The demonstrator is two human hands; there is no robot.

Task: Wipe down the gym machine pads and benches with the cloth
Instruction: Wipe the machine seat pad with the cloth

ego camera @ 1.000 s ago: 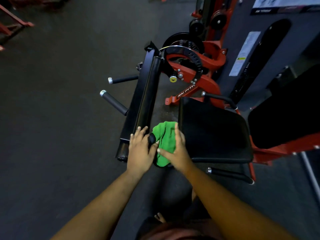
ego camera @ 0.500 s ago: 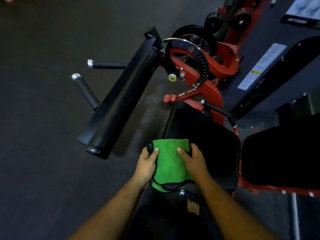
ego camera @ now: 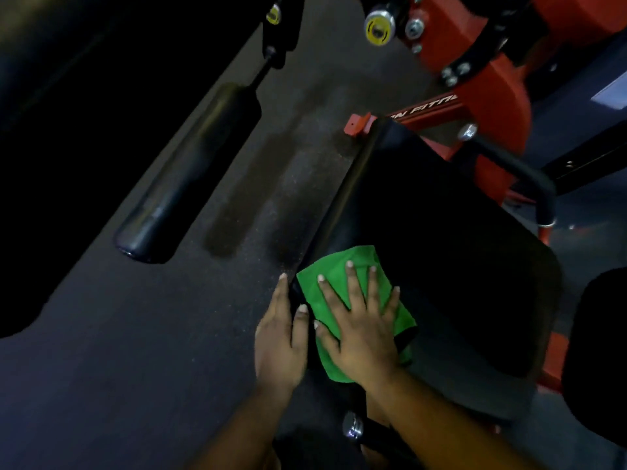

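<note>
A green cloth lies flat on the near left corner of the black seat pad. My right hand presses on the cloth with fingers spread and straight. My left hand rests along the seat pad's left edge, fingers straight down its side and thumb on top next to the cloth. A long black roller pad hangs to the left of the seat, above the floor.
The red machine frame with a yellow-capped knob rises behind the seat. A black handle bar curves at the seat's right. Another black pad sits at the right edge. Dark rubber floor spreads to the left.
Both hands held the cloth at the seat's front edge; now my right hand lies flat on it over the seat corner and my left has moved to the seat's side. The view has moved closer.
</note>
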